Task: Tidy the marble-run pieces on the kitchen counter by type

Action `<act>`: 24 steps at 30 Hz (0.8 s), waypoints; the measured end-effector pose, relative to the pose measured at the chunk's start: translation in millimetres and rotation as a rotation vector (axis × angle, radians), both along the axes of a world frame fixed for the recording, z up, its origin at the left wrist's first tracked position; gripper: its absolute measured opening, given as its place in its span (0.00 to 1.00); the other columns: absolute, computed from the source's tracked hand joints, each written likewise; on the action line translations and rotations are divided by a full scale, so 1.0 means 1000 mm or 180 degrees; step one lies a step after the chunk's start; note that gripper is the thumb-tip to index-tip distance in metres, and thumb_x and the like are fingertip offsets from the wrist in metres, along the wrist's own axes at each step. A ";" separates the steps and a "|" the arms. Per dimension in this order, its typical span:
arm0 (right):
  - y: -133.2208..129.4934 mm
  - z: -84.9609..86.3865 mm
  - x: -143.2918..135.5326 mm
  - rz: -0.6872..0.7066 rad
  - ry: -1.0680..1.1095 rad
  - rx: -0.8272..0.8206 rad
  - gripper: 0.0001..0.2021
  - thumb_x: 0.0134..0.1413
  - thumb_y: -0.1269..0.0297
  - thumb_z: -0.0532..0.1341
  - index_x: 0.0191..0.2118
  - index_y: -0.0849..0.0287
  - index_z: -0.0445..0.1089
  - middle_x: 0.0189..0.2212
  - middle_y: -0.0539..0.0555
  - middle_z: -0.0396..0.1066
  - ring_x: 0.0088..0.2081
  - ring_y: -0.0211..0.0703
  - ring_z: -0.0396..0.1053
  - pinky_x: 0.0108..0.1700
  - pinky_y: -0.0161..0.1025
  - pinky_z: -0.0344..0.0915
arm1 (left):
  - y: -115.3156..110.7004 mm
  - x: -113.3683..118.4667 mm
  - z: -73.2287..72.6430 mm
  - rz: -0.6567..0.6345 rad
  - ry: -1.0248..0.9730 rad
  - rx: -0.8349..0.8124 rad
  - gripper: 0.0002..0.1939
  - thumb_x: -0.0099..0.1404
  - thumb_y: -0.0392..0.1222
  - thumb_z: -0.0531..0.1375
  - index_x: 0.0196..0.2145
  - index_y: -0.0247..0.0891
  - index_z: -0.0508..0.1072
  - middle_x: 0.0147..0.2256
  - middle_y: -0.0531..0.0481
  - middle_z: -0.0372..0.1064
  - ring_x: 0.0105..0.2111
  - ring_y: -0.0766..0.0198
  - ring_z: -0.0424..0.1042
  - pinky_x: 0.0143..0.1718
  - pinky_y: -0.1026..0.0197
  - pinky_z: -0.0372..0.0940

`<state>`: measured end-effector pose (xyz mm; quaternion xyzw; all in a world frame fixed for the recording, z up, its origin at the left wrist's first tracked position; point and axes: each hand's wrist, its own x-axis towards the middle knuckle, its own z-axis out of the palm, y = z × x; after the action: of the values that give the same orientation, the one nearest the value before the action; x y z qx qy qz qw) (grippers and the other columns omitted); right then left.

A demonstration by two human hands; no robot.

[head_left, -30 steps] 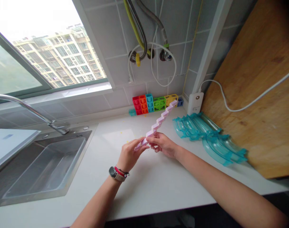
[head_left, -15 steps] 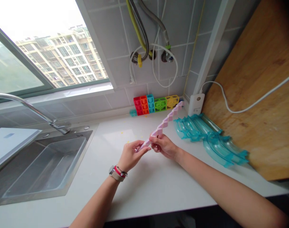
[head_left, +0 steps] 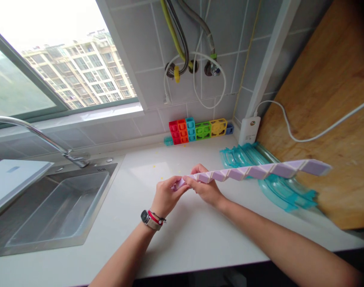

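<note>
A long lilac and white snake puzzle [head_left: 235, 173], made of wedge-shaped segments, is held above the white countertop. My left hand [head_left: 168, 194] pinches its near end between thumb and fingers. Right beside it, my right hand [head_left: 206, 186] grips the puzzle a few segments along, thumb in front and fingers behind. From there the strip stretches to the right in a zigzag, passing in front of the clear teal plastic track pieces [head_left: 277, 191]. Parts of the near segments are hidden by my fingers.
Colourful linking cubes [head_left: 196, 130] stand along the tiled wall. A sink [head_left: 59, 211] with a tap [head_left: 68, 153] is at left. On the right, a white plug-in box [head_left: 249, 129] with a cable stands by a wooden board [head_left: 319, 131]. Hoses hang above.
The snake puzzle's free end has swung from pointing up and away to pointing right, towards the wooden board. Both hands keep hold, and my right hand has turned.
</note>
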<state>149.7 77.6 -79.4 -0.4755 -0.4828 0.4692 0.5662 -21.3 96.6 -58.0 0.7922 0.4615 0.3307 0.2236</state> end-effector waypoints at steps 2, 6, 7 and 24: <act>0.003 0.001 0.003 0.0043 -0.0071 -0.0068 0.18 0.50 0.48 0.70 0.40 0.53 0.68 0.27 0.44 0.67 0.24 0.37 0.62 0.27 0.35 0.60 | 0.002 -0.002 0.001 -0.0108 0.0028 -0.0099 0.14 0.66 0.52 0.64 0.38 0.37 0.78 0.24 0.55 0.70 0.24 0.69 0.61 0.28 0.67 0.58; 0.006 0.003 0.008 0.0116 -0.0267 -0.0023 0.16 0.54 0.46 0.67 0.38 0.55 0.74 0.27 0.48 0.71 0.25 0.38 0.65 0.29 0.36 0.63 | 0.007 -0.006 0.004 -0.0433 0.0177 -0.0334 0.16 0.73 0.52 0.56 0.41 0.37 0.77 0.26 0.54 0.71 0.24 0.69 0.61 0.28 0.66 0.58; 0.005 0.003 0.009 0.0104 -0.0312 0.0021 0.16 0.55 0.47 0.67 0.36 0.55 0.74 0.27 0.48 0.72 0.25 0.38 0.65 0.29 0.36 0.63 | 0.007 -0.006 0.004 -0.0483 0.0207 -0.0320 0.17 0.73 0.52 0.56 0.41 0.37 0.77 0.26 0.54 0.71 0.24 0.69 0.61 0.28 0.66 0.58; 0.021 0.009 0.025 0.0887 0.0448 -0.1203 0.20 0.54 0.49 0.63 0.21 0.59 0.68 0.13 0.50 0.67 0.13 0.34 0.58 0.15 0.33 0.50 | -0.001 -0.006 0.001 -0.1135 0.0462 0.0773 0.18 0.73 0.52 0.57 0.49 0.35 0.73 0.32 0.46 0.71 0.31 0.62 0.69 0.34 0.61 0.67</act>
<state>175.2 98.5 -70.0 -0.4679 -0.4066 0.6568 0.4293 -27.7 95.4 -56.9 0.9041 0.2858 0.2812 0.1478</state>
